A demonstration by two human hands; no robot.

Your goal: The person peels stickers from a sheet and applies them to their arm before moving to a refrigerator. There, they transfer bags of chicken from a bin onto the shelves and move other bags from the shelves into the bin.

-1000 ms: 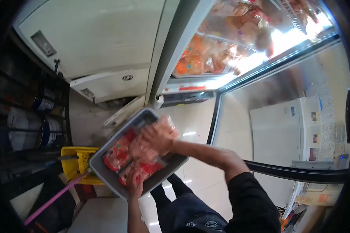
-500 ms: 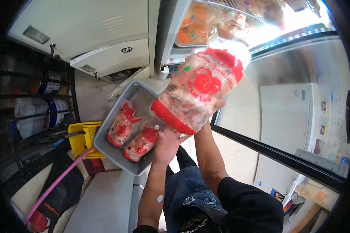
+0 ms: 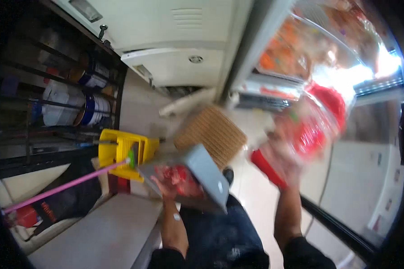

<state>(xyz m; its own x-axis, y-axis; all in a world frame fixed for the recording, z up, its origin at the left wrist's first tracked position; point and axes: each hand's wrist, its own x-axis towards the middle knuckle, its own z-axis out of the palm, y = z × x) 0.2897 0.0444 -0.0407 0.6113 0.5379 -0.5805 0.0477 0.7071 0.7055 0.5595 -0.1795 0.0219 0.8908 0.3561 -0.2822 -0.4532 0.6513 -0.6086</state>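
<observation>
My right hand (image 3: 288, 167) is under the lower end of a large clear plastic bag of raw chicken (image 3: 307, 127) with red bands and print. The bag is held up in front of the lit freezer and smeared by motion. My left hand (image 3: 167, 187) grips the near side of a grey plastic bin (image 3: 208, 172), its fingers blurred over the inside. The bin is tilted steeply close to my legs. Red-printed bags of meat (image 3: 182, 179) lie inside it, their lower parts hidden.
A brown woven-looking box or stool (image 3: 213, 136) stands behind the bin. The open freezer (image 3: 256, 85) holds bagged food; its glass door (image 3: 345, 219) swings out right. At left are a yellow bucket (image 3: 107, 152), a pink pole (image 3: 67, 188) and a dark rack (image 3: 27, 157).
The bag of chicken has moved right, now with only my right hand on it. My left hand has left it for the bin, which has tipped and come nearer, uncovering the brown box or stool.
</observation>
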